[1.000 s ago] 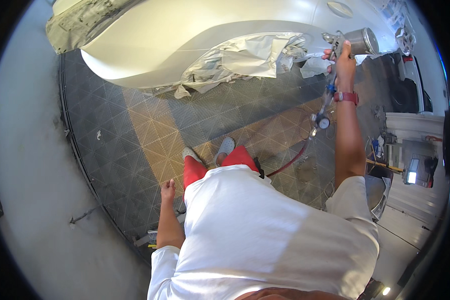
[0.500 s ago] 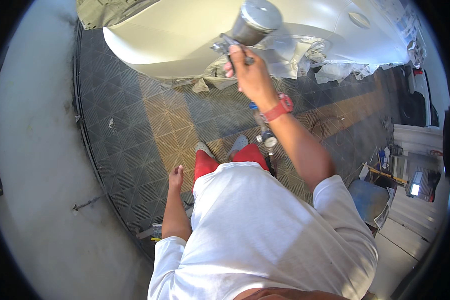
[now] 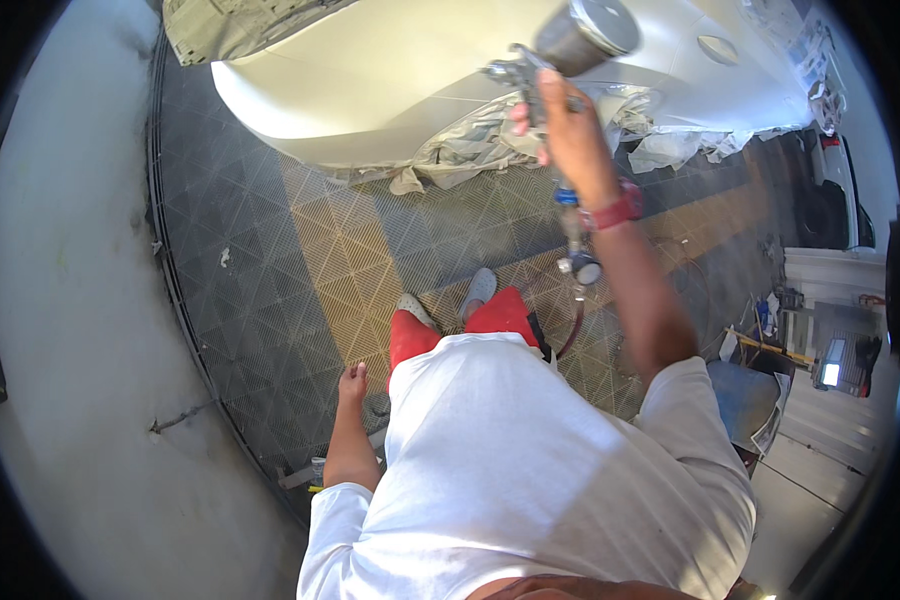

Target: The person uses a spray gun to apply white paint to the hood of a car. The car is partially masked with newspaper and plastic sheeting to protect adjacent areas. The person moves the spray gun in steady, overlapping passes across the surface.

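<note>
Metal spray gun (image 3: 560, 50) gripped in right hand (image 3: 568, 135) fingers before pale car panel (image 3: 370, 80); left hand (image 3: 352, 383) fingers hang loose, empty.

A small glowing white screen (image 3: 830, 374) at far right

A dark grey tiled grid floor (image 3: 240, 260) is lying underfoot, with a band of tan grid tiles (image 3: 350, 270) running across it. Crumpled pale masking paper (image 3: 470, 150) is hanging along a lower panel edge and touching the floor. A pale concrete surround (image 3: 80, 380) is bordering the grid at left. A white cabinet (image 3: 830, 290) is standing at far right.
</note>
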Motion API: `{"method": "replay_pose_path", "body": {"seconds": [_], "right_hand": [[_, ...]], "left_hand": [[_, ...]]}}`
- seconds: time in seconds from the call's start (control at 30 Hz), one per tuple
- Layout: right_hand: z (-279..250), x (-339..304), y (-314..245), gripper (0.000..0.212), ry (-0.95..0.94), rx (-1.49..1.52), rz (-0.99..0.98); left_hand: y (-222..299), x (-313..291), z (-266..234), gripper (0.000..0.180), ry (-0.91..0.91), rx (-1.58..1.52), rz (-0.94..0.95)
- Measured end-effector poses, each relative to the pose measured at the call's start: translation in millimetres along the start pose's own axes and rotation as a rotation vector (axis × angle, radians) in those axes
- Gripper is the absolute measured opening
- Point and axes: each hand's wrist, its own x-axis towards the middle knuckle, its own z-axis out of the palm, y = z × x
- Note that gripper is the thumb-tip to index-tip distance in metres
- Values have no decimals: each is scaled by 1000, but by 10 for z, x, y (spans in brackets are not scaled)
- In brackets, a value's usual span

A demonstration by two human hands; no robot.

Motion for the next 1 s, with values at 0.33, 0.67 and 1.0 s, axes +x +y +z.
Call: {"method": "replay_pose_path", "body": {"seconds": [0.33, 0.67, 1.0], "right_hand": [[-2062, -14, 259, 61, 334, 22, 93], [-3304, 460, 539, 65, 536, -60, 145], [-3157, 700, 343, 65, 653, 9, 81]], "left_hand": [[777, 365, 307, 59, -68, -66, 35], [1032, 622, 689, 47, -138, -207, 179], [308, 508, 508, 50, -31, -81, 98]]}}
